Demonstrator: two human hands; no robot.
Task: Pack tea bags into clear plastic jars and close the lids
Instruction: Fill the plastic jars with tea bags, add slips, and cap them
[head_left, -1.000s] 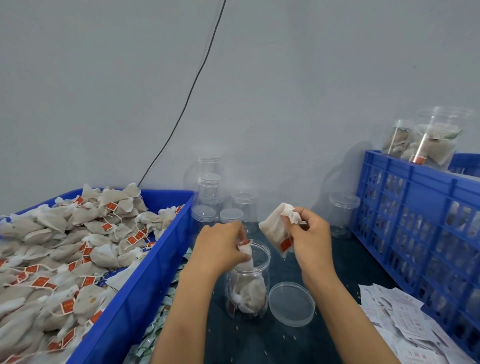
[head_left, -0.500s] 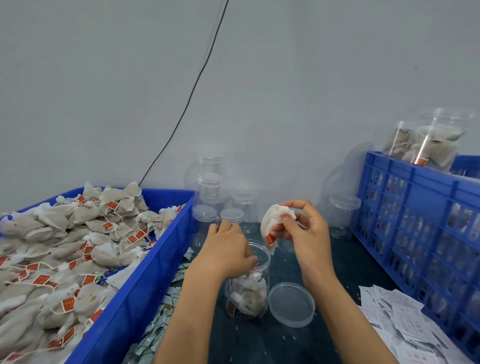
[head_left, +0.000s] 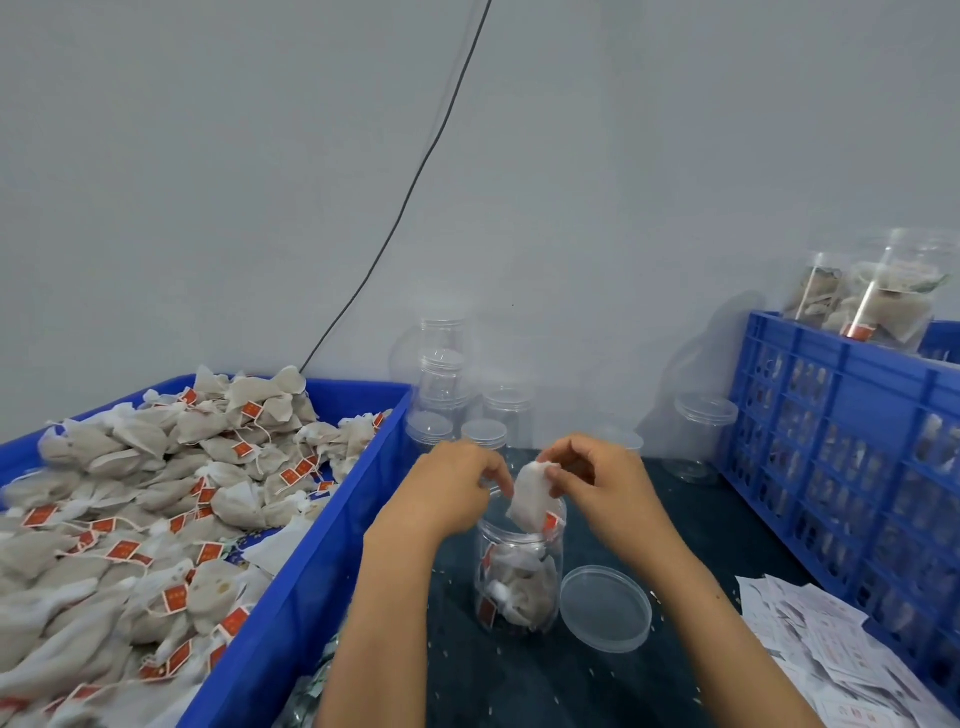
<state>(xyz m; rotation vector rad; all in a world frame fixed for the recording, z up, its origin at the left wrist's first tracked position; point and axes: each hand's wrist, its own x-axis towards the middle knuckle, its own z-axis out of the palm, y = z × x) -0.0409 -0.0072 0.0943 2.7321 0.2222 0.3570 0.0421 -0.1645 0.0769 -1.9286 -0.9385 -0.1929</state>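
Now tea bag (head_left: 531, 499) above jar (head_left: 519, 582)

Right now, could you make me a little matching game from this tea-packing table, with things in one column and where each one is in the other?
Things:
1. loose tea bags
2. lid
3. tea bag pinched by the right hand
4. paper slips

Places:
A. flat on the dark table, right of the open jar
B. at the open jar's mouth
C. heaped in the blue bin on the left
D. piled at the near right, by the blue crate

Pairs: 1-C, 2-A, 3-B, 4-D
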